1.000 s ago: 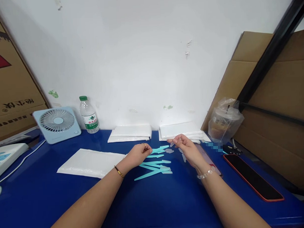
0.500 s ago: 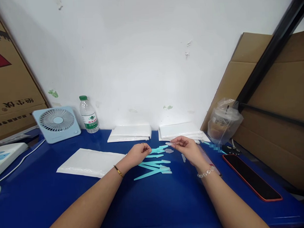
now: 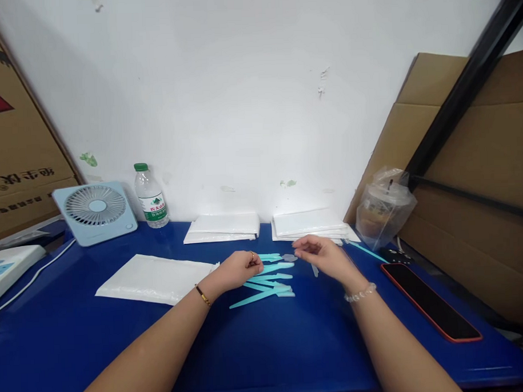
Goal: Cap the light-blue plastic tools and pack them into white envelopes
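My left hand is closed, fingertips pinched on a turquoise eyebrow razor that points right, low over the table. Several more turquoise eyebrow razors lie fanned out just below it, and another razor shows just beyond. A small clear blade cap lies by the fingertips of my right hand. That hand hovers with thumb and forefinger slightly apart, and I see nothing between them. Another clear cap is under its near side, partly covered.
White padded envelopes lie at left and in two stacks by the wall. A fan and bottle stand back left. On the right are a phone and a bagged drink cup.
My left hand has come slightly nearer with the razor, now lower among the others. My right thumb and forefinger have parted; the clear cap they held no longer shows between them.
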### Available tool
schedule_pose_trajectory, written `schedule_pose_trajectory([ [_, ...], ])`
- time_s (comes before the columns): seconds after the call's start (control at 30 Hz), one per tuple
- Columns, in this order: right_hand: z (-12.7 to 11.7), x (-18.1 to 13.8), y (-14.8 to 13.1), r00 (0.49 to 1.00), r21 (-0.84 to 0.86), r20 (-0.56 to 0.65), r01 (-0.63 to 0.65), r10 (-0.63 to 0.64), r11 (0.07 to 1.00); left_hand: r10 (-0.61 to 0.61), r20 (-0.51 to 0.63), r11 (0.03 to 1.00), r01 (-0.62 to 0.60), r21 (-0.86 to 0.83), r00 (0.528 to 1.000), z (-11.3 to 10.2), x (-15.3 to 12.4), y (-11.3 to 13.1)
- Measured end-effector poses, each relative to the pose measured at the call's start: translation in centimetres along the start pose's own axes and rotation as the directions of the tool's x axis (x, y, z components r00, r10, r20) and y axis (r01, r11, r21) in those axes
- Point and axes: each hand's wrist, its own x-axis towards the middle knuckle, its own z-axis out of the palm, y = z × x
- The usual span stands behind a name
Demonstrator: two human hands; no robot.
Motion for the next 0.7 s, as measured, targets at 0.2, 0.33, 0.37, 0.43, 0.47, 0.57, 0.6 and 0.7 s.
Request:
schedule_pose_trajectory([
  [0.2, -2.8, -0.2, 2.1, 0.949, -0.42, -0.038, -0.3, 0.314, 0.857, 0.007, 0.016, 0.986, -0.009, 0.167, 1.0, 0.4, 0.1, 0.0],
  [0.33, -1.7, -0.3, 2.2, 0.92, -0.512, -0.021, -0.346, 0.392, 0.786, 0.05, -0.139, 0.924, 0.007, 0.382, 0.989, 0.3, 0.5, -0.2],
  [0.37, -1.4, -0.3, 2.0, 0.928, -0.523, -0.003, -0.319, 0.373, 0.79, 0.053, -0.143, 0.906, 0.012, 0.423, 0.988, 0.2, 0.6, -0.2],
  [0.43, -0.9, -0.4, 1.6, 0.945, -0.521, 0.036, -0.261, 0.326, 0.813, 0.049, -0.123, 0.881, 0.015, 0.473, 0.991, 0.2, 0.8, -0.3],
  [0.47, -0.7, -0.4, 1.4, 0.948, -0.487, 0.056, -0.247, 0.312, 0.838, 0.051, -0.115, 0.873, 0.011, 0.487, 0.992, 0.2, 0.9, -0.3],
  [0.57, -0.1, -0.2, 1.0, 0.959, -0.174, 0.102, -0.246, 0.266, 0.953, 0.097, -0.108, 0.859, -0.028, 0.512, 0.989, 0.2, 1.0, -0.3],
  [0.6, 0.1, -0.1, 0.9, 0.966, -0.018, 0.103, -0.238, 0.239, 0.971, 0.111, -0.109, 0.861, -0.041, 0.508, 0.988, 0.2, 1.0, -0.3],
  [0.7, 0.7, 0.2, 0.5, 0.983, 0.345, 0.051, -0.184, 0.177, 0.921, 0.106, -0.138, 0.907, -0.039, 0.419, 0.985, 0.3, 1.1, -0.5],
])
